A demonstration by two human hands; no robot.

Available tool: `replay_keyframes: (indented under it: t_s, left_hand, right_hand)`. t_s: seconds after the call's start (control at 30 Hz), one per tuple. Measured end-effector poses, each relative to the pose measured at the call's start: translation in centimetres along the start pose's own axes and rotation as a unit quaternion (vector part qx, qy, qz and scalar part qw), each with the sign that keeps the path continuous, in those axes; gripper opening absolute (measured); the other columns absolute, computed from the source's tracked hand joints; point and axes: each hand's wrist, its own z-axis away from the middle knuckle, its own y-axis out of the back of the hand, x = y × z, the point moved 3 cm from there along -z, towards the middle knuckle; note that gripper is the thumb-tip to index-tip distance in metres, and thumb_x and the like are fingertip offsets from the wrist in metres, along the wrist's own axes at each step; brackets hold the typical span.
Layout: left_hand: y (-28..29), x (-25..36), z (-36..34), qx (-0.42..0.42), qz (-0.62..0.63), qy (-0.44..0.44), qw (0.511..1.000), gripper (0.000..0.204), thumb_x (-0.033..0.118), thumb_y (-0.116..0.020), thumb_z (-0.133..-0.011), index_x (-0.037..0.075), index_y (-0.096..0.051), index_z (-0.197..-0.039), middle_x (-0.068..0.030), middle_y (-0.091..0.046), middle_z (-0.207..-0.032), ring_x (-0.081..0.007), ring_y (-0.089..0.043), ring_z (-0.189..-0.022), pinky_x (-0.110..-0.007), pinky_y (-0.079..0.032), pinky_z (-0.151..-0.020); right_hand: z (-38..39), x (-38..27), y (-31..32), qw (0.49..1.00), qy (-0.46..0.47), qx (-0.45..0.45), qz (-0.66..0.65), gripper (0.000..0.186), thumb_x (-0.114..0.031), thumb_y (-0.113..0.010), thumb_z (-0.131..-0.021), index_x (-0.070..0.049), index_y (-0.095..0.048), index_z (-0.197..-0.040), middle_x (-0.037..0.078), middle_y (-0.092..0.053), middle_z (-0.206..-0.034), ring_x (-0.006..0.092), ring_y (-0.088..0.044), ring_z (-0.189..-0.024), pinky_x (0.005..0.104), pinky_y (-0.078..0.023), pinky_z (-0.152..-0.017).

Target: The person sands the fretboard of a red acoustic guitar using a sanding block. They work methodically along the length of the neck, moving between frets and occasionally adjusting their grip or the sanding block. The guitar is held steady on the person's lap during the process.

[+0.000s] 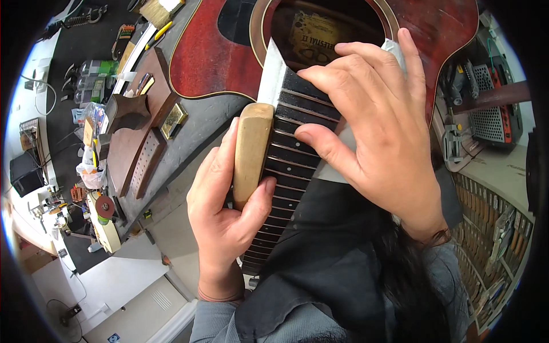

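Note:
A red acoustic guitar lies with its sound hole at the top and its dark fretboard running down toward me. My left hand is closed around a light wooden block, fingers on its outer side and thumb on its near end. The block lies along the left edge of the fretboard. White masking tape covers the body beside the fretboard's upper end. Over the fretboard's right side, my right hand has its fingers spread, thumb above the frets; whether its fingertips touch the guitar is hard to tell.
On the grey bench to the left lie curved brown wooden forms, a small brass-coloured box, a yellow cutter and a brush. A red-and-grey perforated case stands at right, above a rack of tools.

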Motion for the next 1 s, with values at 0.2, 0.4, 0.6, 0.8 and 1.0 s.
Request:
replay_keyframes:
  t_s: [0.2,0.4,0.6,0.8,1.0]
  left_hand:
    - [-0.2,0.3,-0.4,0.001,0.004,-0.004,1.000,0.074,-0.005,-0.080,-0.082,-0.009,-0.058,-0.152,-0.0248,-0.070,-0.141,-0.0303,-0.071,-0.126,-0.038,-0.052,-0.110]
    - [-0.4,0.6,-0.7,0.008,-0.015,-0.005,1.000,0.073,-0.004,-0.081,-0.083,-0.009,-0.059,-0.152,-0.0246,-0.070,-0.140,-0.0302,-0.071,-0.126,-0.038,-0.052,-0.110]
    - [-0.3,1.2,-0.6,-0.003,-0.047,-0.010,0.999,0.072,-0.003,-0.080,-0.084,-0.009,-0.058,-0.153,-0.0252,-0.072,-0.138,-0.0306,-0.073,-0.126,-0.038,-0.053,-0.109]
    - [-0.8,1.4,-1.2,0.008,-0.072,-0.020,0.997,0.069,-0.003,-0.079,-0.086,-0.010,-0.058,-0.152,-0.0256,-0.073,-0.136,-0.0303,-0.075,-0.123,-0.038,-0.054,-0.108]
    - [-0.6,1.5,-0.6,0.002,-0.099,-0.005,0.995,0.068,-0.004,-0.078,-0.087,-0.011,-0.058,-0.151,-0.0259,-0.073,-0.137,-0.0317,-0.075,-0.123,-0.038,-0.055,-0.107]
  right_hand:
    - [0.6,2.1,-2.3,0.995,0.053,0.084,0.018,0.050,-0.044,-0.078,-0.091,-0.012,-0.070,-0.129,0.005,-0.068,-0.119,0.0311,-0.059,-0.135,0.0621,-0.018,-0.132]
    - [0.0,0.0,0.0,1.000,-0.007,0.006,-0.001,0.051,-0.044,-0.078,-0.090,-0.013,-0.070,-0.130,0.004,-0.068,-0.119,0.0302,-0.058,-0.135,0.0621,-0.017,-0.132]
    - [1.6,3.3,-4.0,0.988,0.081,0.127,0.016,0.051,-0.044,-0.079,-0.089,-0.014,-0.070,-0.130,0.004,-0.068,-0.120,0.0301,-0.058,-0.134,0.0621,-0.017,-0.132]
    - [1.0,2.2,-2.6,0.996,0.042,0.074,0.000,0.051,-0.044,-0.079,-0.089,-0.014,-0.070,-0.130,0.004,-0.067,-0.119,0.0303,-0.058,-0.134,0.0621,-0.018,-0.132]
    - [0.3,0.4,-0.2,1.000,-0.012,0.011,-0.014,0.052,-0.044,-0.080,-0.089,-0.014,-0.071,-0.130,0.004,-0.067,-0.120,0.0290,-0.058,-0.134,0.0621,-0.017,-0.132]
